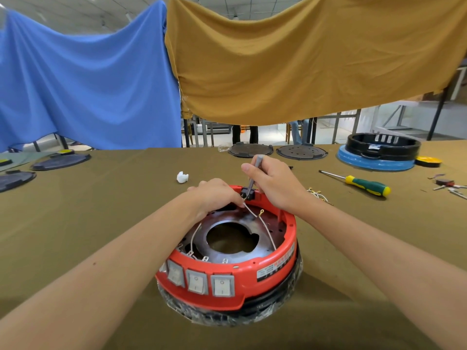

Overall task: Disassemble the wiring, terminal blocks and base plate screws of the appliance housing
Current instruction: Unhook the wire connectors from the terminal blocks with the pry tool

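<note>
A round red appliance housing lies upside down in front of me, with a metal base plate inside and three rocker switches on its near wall. My right hand grips a small grey screwdriver, its tip down on the black terminal block at the far rim. My left hand rests on the far rim and pinches a white wire beside that block. A second white wire runs along the left inside.
A green and yellow screwdriver lies to the right, with loose wires nearer me. A blue and black housing, dark round plates and a white scrap sit further back. Dark plates lie far left.
</note>
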`<state>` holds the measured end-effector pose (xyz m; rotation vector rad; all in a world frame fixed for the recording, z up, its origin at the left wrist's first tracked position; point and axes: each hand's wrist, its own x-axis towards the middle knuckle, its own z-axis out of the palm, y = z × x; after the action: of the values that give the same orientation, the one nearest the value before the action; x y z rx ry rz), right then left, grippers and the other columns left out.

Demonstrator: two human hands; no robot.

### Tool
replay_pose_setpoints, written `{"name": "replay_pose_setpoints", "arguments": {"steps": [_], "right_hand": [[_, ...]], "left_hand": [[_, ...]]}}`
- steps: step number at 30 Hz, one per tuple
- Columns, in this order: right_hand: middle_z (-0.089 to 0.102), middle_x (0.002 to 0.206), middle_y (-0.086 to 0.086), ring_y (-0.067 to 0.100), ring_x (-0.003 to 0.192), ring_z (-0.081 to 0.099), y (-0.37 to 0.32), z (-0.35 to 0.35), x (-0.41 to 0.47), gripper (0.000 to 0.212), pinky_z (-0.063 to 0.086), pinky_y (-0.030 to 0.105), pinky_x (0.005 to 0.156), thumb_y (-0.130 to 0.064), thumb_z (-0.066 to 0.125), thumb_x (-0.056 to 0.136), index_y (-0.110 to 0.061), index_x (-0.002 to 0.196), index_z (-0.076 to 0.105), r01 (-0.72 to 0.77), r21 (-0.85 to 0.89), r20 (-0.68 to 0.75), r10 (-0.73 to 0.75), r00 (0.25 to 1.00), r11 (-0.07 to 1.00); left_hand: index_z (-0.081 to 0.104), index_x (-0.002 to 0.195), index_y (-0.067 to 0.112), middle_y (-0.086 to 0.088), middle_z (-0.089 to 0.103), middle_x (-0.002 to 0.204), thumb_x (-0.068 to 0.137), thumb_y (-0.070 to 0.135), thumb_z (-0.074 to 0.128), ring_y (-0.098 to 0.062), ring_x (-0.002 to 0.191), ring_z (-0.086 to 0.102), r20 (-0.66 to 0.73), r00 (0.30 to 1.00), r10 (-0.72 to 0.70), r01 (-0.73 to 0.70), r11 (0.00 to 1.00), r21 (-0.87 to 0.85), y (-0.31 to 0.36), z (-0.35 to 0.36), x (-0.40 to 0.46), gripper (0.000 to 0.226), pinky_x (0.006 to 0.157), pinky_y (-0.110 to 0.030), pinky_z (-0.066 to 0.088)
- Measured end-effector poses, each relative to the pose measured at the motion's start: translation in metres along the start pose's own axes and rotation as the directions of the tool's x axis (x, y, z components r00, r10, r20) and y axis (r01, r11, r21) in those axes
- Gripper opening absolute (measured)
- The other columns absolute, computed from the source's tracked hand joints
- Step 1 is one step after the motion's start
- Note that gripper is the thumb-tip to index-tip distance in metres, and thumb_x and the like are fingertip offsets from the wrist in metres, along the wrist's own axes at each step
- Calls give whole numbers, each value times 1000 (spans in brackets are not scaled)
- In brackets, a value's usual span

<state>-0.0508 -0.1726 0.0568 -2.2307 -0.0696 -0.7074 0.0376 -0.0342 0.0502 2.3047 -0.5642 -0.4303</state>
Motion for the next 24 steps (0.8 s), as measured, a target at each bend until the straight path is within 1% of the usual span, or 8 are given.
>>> {"name": "replay_pose_setpoints", "arguments": {"steps": [3,8,11,13,17,20,22,24], "right_hand": [[47,61,-4,8,54,42,4,-1,1,35,38,32,64,-32,52,103,-10,76,49,-3,48,19,2,1000,999],[48,57,-5,7,50,43,9,1,4,34,39,32,62,-31,52,104,-9,78,53,-38,163,42,31,999,986],[50,57,-5,9,52,45,11,2,6,35,41,34,63,-32,51,104,-9,78,54,-43,170,44,36,998,984],[50,54,-7,9,50,45,14,2,5,36,41,32,61,-33,49,105,-11,77,53,-49,221,11,47,999,974],[52,52,-7,9,49,47,17,3,4,36,42,26,58,-34,47,106,-11,80,55,-36,273,-51,52,997,961],[54,52,-2,16,51,47,17,3,4,33,41,29,57,-31,46,106,-8,86,57,0,288,-53,16,998,958],[58,55,1,17,53,50,17,3,4,31,43,32,59,-30,47,106,-7,89,59,9,287,-52,6,999,958],[61,58,0,15,54,53,16,2,4,30,45,32,60,-30,48,105,-9,89,61,21,266,-56,-6,998,964]], "left_hand": [[73,99,15,-22,60,123,52,45,73,-40,120,53,17,1000,8,-7,1000,-5,1,-1,-2,55,105,-50,43],[75,91,11,-22,64,116,51,44,73,-39,116,56,50,998,35,-36,999,21,2,-5,-7,52,104,-51,43],[72,96,0,-19,69,102,57,37,75,-33,99,63,87,995,43,-43,999,-3,3,-9,-8,54,101,-48,47],[67,102,-6,-13,62,87,62,32,75,-24,82,57,98,994,53,-49,998,-38,3,-11,-8,56,90,-42,49],[69,101,-4,-17,64,87,56,37,71,-28,82,58,71,994,78,-74,995,-67,6,-15,-15,60,99,-52,47],[66,100,-6,-13,60,84,56,38,69,-25,77,54,59,993,101,-93,989,-119,5,-18,-18,62,84,-42,48],[65,91,-8,-8,54,82,58,38,68,-19,78,50,2,992,128,-125,977,-174,3,-19,-19,56,79,-36,41],[66,75,-2,-6,55,78,64,36,66,-17,78,50,-76,982,174,-187,955,-231,3,-19,-20,40,80,-34,40]]}}
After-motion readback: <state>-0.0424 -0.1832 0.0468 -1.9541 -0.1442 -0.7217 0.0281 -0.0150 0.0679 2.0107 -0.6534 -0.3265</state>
